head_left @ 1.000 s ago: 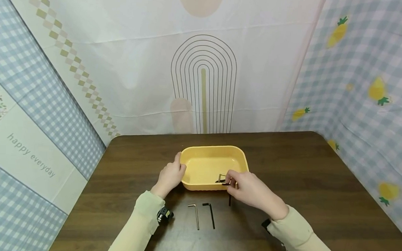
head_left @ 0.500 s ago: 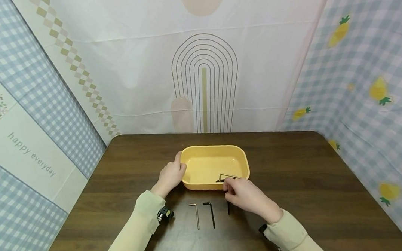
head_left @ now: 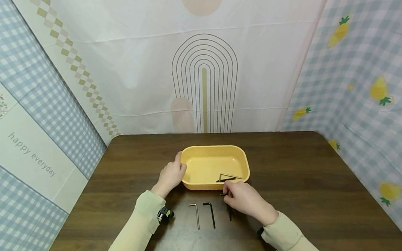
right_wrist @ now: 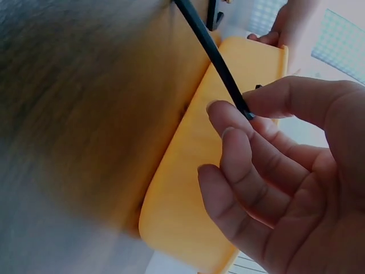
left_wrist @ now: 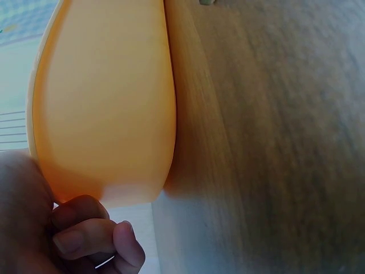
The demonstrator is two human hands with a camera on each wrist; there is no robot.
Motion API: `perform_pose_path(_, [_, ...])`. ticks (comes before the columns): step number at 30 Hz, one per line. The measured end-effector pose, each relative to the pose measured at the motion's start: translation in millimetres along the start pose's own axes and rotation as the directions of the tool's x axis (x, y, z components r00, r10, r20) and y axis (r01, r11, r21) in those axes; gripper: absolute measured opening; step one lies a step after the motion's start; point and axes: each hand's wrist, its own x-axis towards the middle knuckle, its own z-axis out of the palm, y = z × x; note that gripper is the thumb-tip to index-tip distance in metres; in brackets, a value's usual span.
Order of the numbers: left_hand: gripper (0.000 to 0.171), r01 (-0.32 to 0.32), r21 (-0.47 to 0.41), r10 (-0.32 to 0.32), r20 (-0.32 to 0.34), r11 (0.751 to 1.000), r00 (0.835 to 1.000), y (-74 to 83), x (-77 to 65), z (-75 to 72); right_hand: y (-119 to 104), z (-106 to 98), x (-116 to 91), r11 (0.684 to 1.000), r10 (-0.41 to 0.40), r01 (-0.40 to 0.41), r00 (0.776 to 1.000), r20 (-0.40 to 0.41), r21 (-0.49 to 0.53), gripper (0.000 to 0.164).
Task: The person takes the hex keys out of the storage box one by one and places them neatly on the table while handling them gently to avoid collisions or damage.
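My left hand [head_left: 169,176] grips the left end of a yellow plastic tray [head_left: 203,186], with curled fingers [left_wrist: 85,237] showing at its wall in the left wrist view. Just in front of the tray's right part, my right hand [head_left: 246,200] pinches a black hex key [right_wrist: 211,51] near its bent end, between thumb and fingertips. Its long arm points down toward the table, close over the wood. To its left lie a black hex key [head_left: 212,217] and a brass-toned hex key [head_left: 197,217], side by side with long arms toward me.
Inside the tray, at the front right, a brass-toned hex key [head_left: 232,176] lies against a black hex key [head_left: 228,180]. The dark wooden table [head_left: 287,159] reaches back to a patterned cloth wall [head_left: 266,87].
My right hand has come from over the tray's front rim toward me and down, carrying the black hex key to the right of the two on the table. The left hand has stayed put.
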Motion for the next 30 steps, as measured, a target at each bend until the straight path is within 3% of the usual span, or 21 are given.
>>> perform_pose_path(13, [0.058, 0.007, -0.009, -0.007, 0.001, 1.000, 1.000, -1.1, 1.1, 0.9, -3, 13, -1, 0.988, 0.010, -0.022, 0.997, -0.076, -0.156, 0.014])
perform_pose_path(30, [0.058, 0.000, -0.025, 0.000, -0.005, 1.000, 1.000, -1.6, 0.7, 1.4, -2, 21, -3, 0.990, 0.054, -0.059, 0.998, -0.042, -0.126, 0.014])
